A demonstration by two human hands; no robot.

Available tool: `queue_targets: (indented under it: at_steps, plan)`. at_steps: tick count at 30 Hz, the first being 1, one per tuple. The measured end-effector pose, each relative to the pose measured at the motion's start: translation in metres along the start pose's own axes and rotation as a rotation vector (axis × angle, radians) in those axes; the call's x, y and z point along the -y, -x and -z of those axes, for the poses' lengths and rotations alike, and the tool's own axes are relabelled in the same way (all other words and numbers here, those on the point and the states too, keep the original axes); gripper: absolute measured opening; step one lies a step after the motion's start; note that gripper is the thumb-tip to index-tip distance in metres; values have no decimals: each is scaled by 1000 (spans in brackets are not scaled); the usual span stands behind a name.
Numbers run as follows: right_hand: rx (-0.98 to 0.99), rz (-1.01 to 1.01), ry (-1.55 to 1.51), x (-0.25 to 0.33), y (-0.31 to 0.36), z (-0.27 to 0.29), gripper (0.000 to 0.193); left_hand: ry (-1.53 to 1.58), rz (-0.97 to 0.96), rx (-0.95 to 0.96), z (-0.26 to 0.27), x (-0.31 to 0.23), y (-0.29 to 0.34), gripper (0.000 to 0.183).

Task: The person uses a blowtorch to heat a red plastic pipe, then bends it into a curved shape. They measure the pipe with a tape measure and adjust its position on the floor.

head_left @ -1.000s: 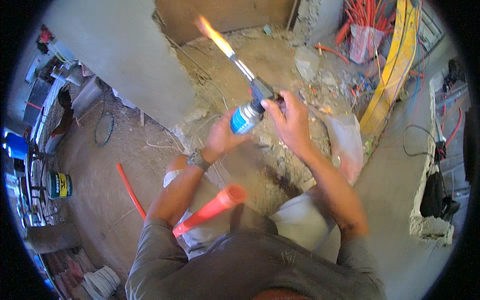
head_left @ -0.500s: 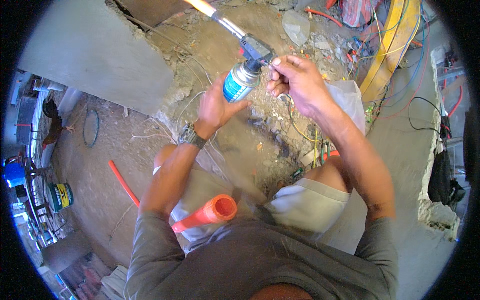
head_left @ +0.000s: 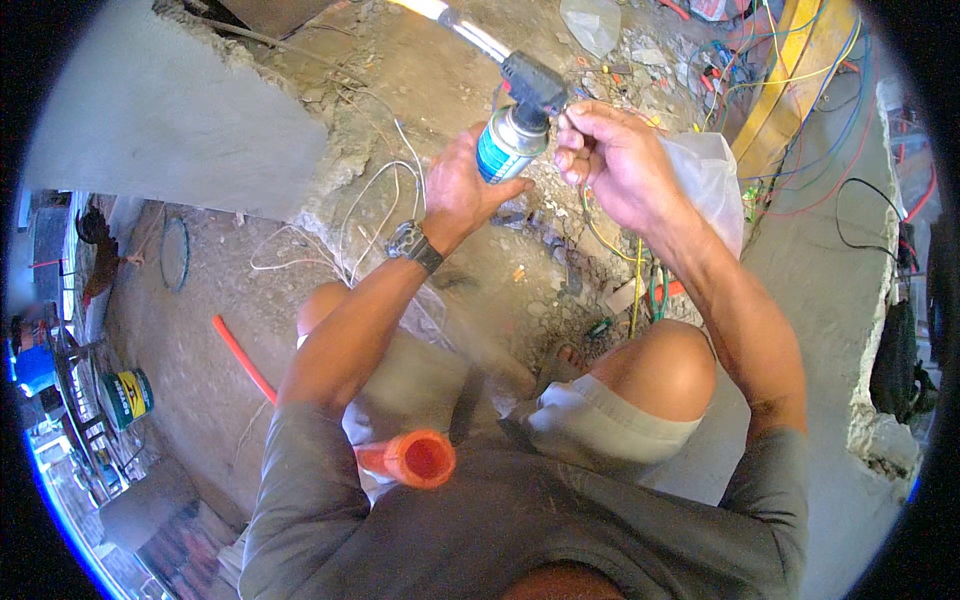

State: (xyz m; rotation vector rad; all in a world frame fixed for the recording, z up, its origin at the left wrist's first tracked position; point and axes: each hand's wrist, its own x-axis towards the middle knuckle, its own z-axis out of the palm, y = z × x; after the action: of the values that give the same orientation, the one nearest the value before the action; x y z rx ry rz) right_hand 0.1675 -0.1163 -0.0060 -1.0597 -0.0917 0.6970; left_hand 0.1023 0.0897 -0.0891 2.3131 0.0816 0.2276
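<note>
Head view: A person in a dark shirt point(head_left: 540, 510) and light shorts point(head_left: 612, 420) had both knees bent and apart and both arms stretched out in front.
Gas torch point(head_left: 535, 85): It was up in the air over the dirt floor point(head_left: 330, 90), near the top edge. Its shiny tube point(head_left: 480, 38) pointed up and to the left.
Flame point(head_left: 418, 6): It came out of the tube, and the top edge cut part of it off.
Can point(head_left: 508, 148): It was blue and silver, a bit tilted, and joined to the black part of the torch.
Left hand point(head_left: 460, 190): It was wrapped around the can, with the thumb stretched along the bottom. A dark watch point(head_left: 413, 245) was on that wrist.
Right hand point(head_left: 625, 165): Its fingers were bent, with the thumb and first finger close together at the back of the torch. I could not tell if they were pinching it.
Orange pipe point(head_left: 420, 460): It was by the person's lap on the left, with its open round end facing up.
Thin orange pipe point(head_left: 243, 357): It lay on the floor to the left.
White wires point(head_left: 345, 262): They lay loose on the ground past the left arm.
Plastic bag point(head_left: 712, 185): It was whitish and sat behind the right arm.
Yellow beam point(head_left: 765, 130): It leaned at the upper right, with thin colored wires near it.
</note>
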Motion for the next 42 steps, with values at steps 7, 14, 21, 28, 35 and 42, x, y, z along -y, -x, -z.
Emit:
queue_targets:
  at_steps: [7, 14, 21, 28, 35, 42]
  plan:
    - [-38, -98, 425, -56, 10, 61, 26, 13, 89, 224, -61, 74, 32, 98]
    - [-154, -143, 808, -104, 21, 81, 57, -44, -68, 341, -103, 106, 78, 94]
    - [-119, -230, 785, -145, 2, 109, 34, -9, -12, 535, -127, 127, 80, 93]
    - [59, -343, 647, -189, -24, 132, 36, -27, 171, 735, -127, 147, 97, 81]
    - [-14, -452, 517, -204, -67, 160, 35, 98, 298, 568, -143, 142, 103, 73]
    - [-87, -415, 561, -250, -96, 177, 33, 310, 381, 596, -175, 205, 105, 64]
